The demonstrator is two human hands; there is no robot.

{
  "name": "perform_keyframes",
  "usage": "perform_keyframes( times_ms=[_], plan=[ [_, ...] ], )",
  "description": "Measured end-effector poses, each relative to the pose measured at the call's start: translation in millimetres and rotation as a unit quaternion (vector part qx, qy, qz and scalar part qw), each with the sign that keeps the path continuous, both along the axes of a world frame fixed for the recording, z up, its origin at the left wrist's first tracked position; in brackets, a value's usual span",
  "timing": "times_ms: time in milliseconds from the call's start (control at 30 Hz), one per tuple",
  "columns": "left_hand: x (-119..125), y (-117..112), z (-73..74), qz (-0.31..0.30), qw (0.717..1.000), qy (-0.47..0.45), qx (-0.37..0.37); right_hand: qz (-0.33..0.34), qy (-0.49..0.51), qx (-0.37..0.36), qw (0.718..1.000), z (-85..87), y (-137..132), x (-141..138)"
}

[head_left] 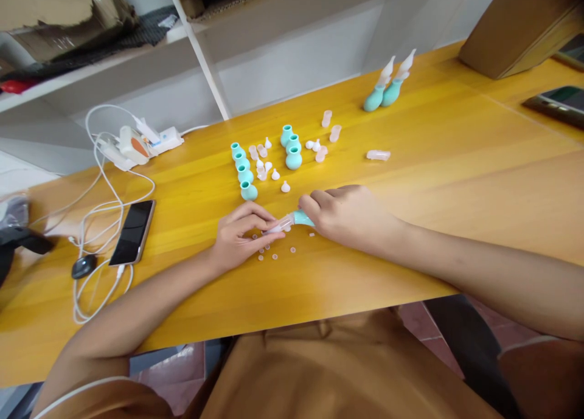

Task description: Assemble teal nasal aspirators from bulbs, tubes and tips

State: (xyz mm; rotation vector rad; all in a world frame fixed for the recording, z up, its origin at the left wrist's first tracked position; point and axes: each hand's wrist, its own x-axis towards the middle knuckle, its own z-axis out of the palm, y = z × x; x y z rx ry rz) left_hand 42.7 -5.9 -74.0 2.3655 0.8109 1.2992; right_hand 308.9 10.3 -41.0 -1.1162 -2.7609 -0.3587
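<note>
My right hand (340,215) is wrapped round a turquoise squeeze bulb (303,218), its neck pointing left. A clear plastic tube (285,222) with a whitish tip joins or meets that neck; I cannot tell how firmly. The fingers of my left hand (244,232) pinch the tube's far end. Below lie several tiny clear rings (274,256). Beyond my hands stand two rows of turquoise bulbs (245,174) with open necks. Among them are small white funnel-shaped pieces (285,186) and clear pink tubes (335,133). One more tube (378,155) lies on its side to the right.
Two assembled bulbs with white nozzles (383,78) stand at the back right, near a cardboard box (520,30) and a dark phone (559,103). To the left are another phone (132,232), white cables (119,194) and a power strip (165,140). Shelves rise behind the wooden table (191,303).
</note>
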Motion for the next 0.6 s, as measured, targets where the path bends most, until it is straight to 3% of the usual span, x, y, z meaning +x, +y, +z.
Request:
perform_keyframes(
  times_ms=[133,333,600],
  plan=[
    [-0.4,0.9,2.2,-0.021,1.000,0.011,-0.019,0.015,-0.016,0.014,1.000,0.7,-0.1,0.8],
    [-0.7,1.1,6.4,-0.052,0.998,0.018,-0.038,0.093,-0.011,0.021,0.995,-6.5,11.1,6.7],
    [-0.5,2.1,4.6,-0.063,0.996,-0.009,-0.059,0.163,0.060,-0.031,0.984,-26.0,30.5,11.9]
  ],
)
